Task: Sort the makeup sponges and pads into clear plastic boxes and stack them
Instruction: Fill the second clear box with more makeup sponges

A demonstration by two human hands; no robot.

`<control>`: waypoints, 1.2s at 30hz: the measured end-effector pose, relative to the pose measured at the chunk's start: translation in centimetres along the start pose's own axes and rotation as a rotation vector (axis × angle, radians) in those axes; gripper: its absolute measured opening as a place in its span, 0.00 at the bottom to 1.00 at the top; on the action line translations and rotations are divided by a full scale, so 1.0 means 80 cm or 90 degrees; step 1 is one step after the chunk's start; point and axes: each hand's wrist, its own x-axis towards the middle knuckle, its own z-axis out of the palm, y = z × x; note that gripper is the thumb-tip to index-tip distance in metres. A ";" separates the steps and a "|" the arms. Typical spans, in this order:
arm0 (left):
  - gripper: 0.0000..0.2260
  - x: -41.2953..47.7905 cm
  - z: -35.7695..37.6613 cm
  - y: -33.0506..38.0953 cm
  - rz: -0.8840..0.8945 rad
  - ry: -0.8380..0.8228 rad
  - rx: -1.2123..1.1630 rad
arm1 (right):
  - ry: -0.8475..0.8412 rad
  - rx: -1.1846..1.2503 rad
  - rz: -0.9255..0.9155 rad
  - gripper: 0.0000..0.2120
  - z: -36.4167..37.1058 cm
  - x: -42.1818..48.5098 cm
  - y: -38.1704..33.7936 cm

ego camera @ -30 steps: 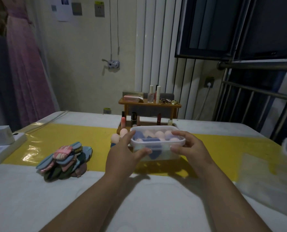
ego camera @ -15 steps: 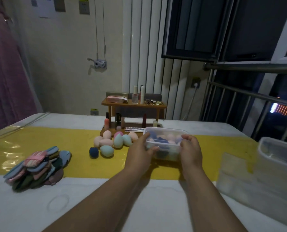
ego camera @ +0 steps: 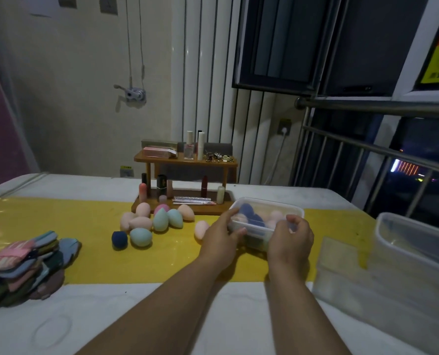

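Lots is still out, says the first kid. On the left, the floppy pile of striped cloth pads (ego camera: 26, 267) might slide apart if someone bumps it. Next, the egg-shaped foam sponges in peach, teal and pink (ego camera: 151, 221) lie loose on the yellow strip (ego camera: 59, 213) of the white table (ego camera: 238, 316). They look like they roll easily. One peach sponge (ego camera: 201, 229) sits just beside the left hand (ego camera: 222, 242), so a little nudge could send it off.

And the box? asks the second kid.

The left hand grips the left end of the small clear plastic box (ego camera: 267, 213), fingers on top, thumb on the near side. The right hand (ego camera: 290, 239) curls over its near right edge. The box is on the yellow strip, near the brown wooden rack (ego camera: 185, 162). I think a hard squeeze could bend it, or a slip could spill it. I cannot tell if a lid is snapped on.

How does it look?

See-through and low, with round corners. Dark blue and peach sponges fill it. A bigger clear plastic box (ego camera: 413, 252) stands well apart on the right.
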 end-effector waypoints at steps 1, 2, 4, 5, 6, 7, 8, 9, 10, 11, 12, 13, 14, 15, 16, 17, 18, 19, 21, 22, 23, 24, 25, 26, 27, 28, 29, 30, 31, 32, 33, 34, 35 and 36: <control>0.20 0.001 0.003 -0.001 -0.002 -0.004 0.000 | 0.010 -0.033 0.008 0.13 -0.001 0.000 0.002; 0.20 0.002 0.005 -0.002 -0.002 -0.006 0.001 | 0.017 -0.067 0.017 0.14 -0.001 0.000 0.003; 0.19 0.004 0.007 -0.004 0.004 -0.009 0.020 | 0.010 -0.125 0.024 0.16 -0.001 0.000 0.002; 0.19 0.005 0.007 -0.004 0.009 -0.012 0.034 | 0.001 -0.145 0.005 0.17 -0.001 -0.002 0.001; 0.19 0.005 0.007 -0.003 0.013 -0.016 0.044 | -0.006 -0.169 -0.036 0.17 -0.002 -0.003 0.000; 0.20 0.005 0.006 -0.001 0.015 -0.021 0.056 | -0.008 -0.197 -0.090 0.17 -0.002 -0.005 0.000; 0.20 0.004 0.003 0.001 0.016 -0.025 0.069 | -0.007 -0.225 -0.150 0.17 -0.002 -0.007 -0.001; 0.20 0.003 0.001 0.005 0.019 -0.028 0.084 | -0.001 -0.244 -0.206 0.17 -0.003 -0.007 -0.001; 0.21 0.002 -0.003 0.008 0.025 -0.027 0.103 | 0.008 -0.250 -0.244 0.17 -0.003 -0.007 -0.001; 0.22 0.002 -0.007 0.012 0.036 -0.023 0.126 | 0.013 -0.242 -0.257 0.17 -0.004 -0.006 -0.004; 0.22 0.001 -0.011 0.017 0.049 -0.020 0.151 | 0.008 -0.226 -0.252 0.17 -0.007 -0.006 -0.008; 0.23 0.001 -0.015 0.023 0.061 -0.019 0.169 | -0.005 -0.209 -0.241 0.17 -0.008 -0.005 -0.013; 0.23 0.001 -0.019 0.031 0.073 -0.023 0.184 | -0.020 -0.194 -0.230 0.17 -0.010 -0.006 -0.018; 0.24 0.000 -0.022 0.038 0.082 -0.029 0.195 | -0.033 -0.183 -0.223 0.17 -0.012 -0.008 -0.024; 0.24 -0.001 -0.024 0.045 0.088 -0.034 0.200 | -0.044 -0.177 -0.222 0.18 -0.016 -0.010 -0.031; 0.24 -0.002 -0.024 0.052 0.093 -0.038 0.199 | -0.053 -0.177 -0.225 0.18 -0.020 -0.011 -0.038; 0.24 -0.002 -0.023 0.058 0.096 -0.043 0.195 | -0.063 -0.179 -0.231 0.18 -0.025 -0.012 -0.045; 0.25 -0.004 -0.020 0.065 0.100 -0.046 0.188 | -0.069 -0.182 -0.237 0.19 -0.033 -0.012 -0.052; 0.25 -0.009 -0.012 0.075 0.112 -0.051 0.178 | -0.069 -0.189 -0.250 0.19 -0.049 -0.010 -0.067; 0.25 -0.011 -0.006 0.081 0.112 -0.056 0.171 | -0.065 -0.192 -0.259 0.19 -0.057 -0.008 -0.074; 0.25 -0.013 0.000 0.086 0.109 -0.060 0.161 | -0.061 -0.194 -0.267 0.19 -0.066 -0.006 -0.081; 0.25 -0.015 0.008 0.091 0.108 -0.065 0.152 | -0.057 -0.195 -0.275 0.19 -0.076 -0.004 -0.087; 0.26 -0.019 0.016 0.097 0.110 -0.071 0.146 | -0.053 -0.198 -0.281 0.20 -0.086 -0.002 -0.093; 0.26 -0.022 0.023 0.103 0.115 -0.079 0.142 | -0.046 -0.203 -0.285 0.20 -0.096 0.001 -0.097; 0.26 -0.026 0.033 0.110 0.123 -0.089 0.138 | -0.036 -0.208 -0.285 0.20 -0.109 0.005 -0.101; 0.26 -0.030 0.045 0.116 0.127 -0.098 0.132 | -0.024 -0.213 -0.286 0.20 -0.124 0.009 -0.104; 0.27 -0.032 0.052 0.119 0.126 -0.104 0.127 | -0.017 -0.218 -0.286 0.19 -0.132 0.012 -0.106; 0.28 -0.036 0.061 0.123 0.127 -0.113 0.121 | -0.008 -0.225 -0.283 0.19 -0.142 0.015 -0.106; 0.28 -0.038 0.069 0.125 0.129 -0.122 0.116 | 0.001 -0.232 -0.280 0.19 -0.151 0.017 -0.106; 0.29 -0.042 0.081 0.130 0.135 -0.132 0.116 | 0.015 -0.237 -0.279 0.19 -0.163 0.020 -0.104; 0.30 -0.045 0.090 0.131 0.142 -0.143 0.122 | 0.026 -0.243 -0.280 0.19 -0.173 0.022 -0.103; 0.31 -0.047 0.100 0.133 0.150 -0.155 0.131 | 0.039 -0.249 -0.280 0.19 -0.182 0.025 -0.101; 0.32 -0.050 0.111 0.135 0.156 -0.168 0.136 | 0.052 -0.260 -0.279 0.18 -0.192 0.028 -0.098; 0.33 -0.053 0.120 0.138 0.160 -0.181 0.137 | 0.064 -0.271 -0.280 0.18 -0.202 0.030 -0.096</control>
